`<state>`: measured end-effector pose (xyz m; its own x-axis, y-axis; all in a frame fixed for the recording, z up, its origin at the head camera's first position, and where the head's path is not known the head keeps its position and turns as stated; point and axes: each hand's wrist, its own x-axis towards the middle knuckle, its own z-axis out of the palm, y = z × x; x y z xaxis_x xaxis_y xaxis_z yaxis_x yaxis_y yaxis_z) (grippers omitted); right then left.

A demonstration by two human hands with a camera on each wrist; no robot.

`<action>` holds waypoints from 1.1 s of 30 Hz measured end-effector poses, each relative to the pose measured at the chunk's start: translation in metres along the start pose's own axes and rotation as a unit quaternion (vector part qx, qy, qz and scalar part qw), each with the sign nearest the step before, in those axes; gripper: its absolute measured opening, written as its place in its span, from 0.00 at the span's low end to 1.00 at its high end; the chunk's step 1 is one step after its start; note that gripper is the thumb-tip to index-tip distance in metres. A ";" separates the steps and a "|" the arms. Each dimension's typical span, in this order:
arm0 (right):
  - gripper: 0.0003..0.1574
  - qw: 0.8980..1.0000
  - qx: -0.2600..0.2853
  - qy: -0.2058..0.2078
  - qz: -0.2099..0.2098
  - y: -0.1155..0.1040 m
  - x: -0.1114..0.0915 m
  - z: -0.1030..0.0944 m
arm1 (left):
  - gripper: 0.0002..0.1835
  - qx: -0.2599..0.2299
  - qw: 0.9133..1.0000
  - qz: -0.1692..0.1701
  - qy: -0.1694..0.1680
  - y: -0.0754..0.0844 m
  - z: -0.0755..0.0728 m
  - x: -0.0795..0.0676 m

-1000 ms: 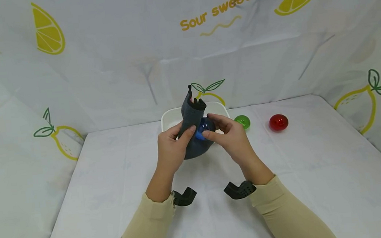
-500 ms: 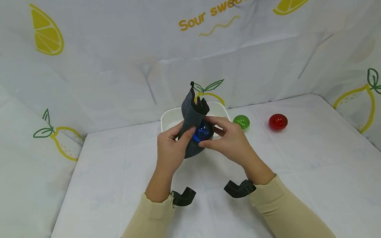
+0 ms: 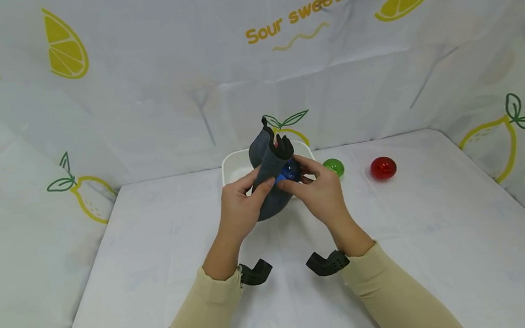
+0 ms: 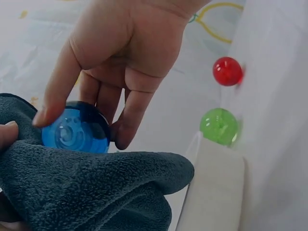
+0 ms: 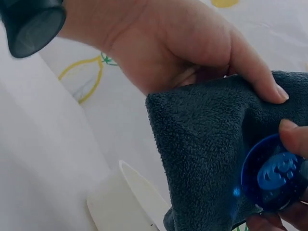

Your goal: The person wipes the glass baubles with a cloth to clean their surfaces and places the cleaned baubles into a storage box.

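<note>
A dark blue-grey terry cloth (image 3: 267, 171) is gripped in the left hand (image 3: 240, 202), its thumb lying on the near face. The folded top of the cloth stands up and its lower part hangs down. The right hand (image 3: 323, 195) pinches a shiny see-through blue ball (image 3: 292, 169) between thumb and fingers. In the left wrist view the ball (image 4: 77, 130) sits against the cloth (image 4: 91, 183), which hides its lower edge. The right wrist view shows the ball (image 5: 274, 173) pressed close to the cloth's face (image 5: 207, 139).
A white plastic container (image 3: 233, 166) stands behind the hands, partly hidden by them. Right of it a green ball (image 3: 334, 167) rests on the white-covered table (image 3: 170, 234), and a red ball (image 3: 383, 168) lies farther right. A lemon-printed sheet (image 3: 156, 79) hangs behind.
Over the last second the cloth's top has swung to the right. The ball shifted slightly left and down, then up and right, pinched in the right hand throughout. The green and red balls stay put.
</note>
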<state>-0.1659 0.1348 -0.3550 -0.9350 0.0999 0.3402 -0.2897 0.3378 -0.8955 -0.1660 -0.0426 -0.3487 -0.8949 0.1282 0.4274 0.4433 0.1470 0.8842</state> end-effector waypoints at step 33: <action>0.40 0.996 0.076 0.042 -0.002 -0.004 0.002 -0.002 | 0.15 -0.019 1.000 -0.018 -0.007 -0.005 0.000 0.000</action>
<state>-0.1660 0.1354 -0.3507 -0.9154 0.1781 0.3611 -0.3274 0.1928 -0.9250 -0.1683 -0.0430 -0.3529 -0.9094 0.1381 0.3922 0.4080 0.1141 0.9058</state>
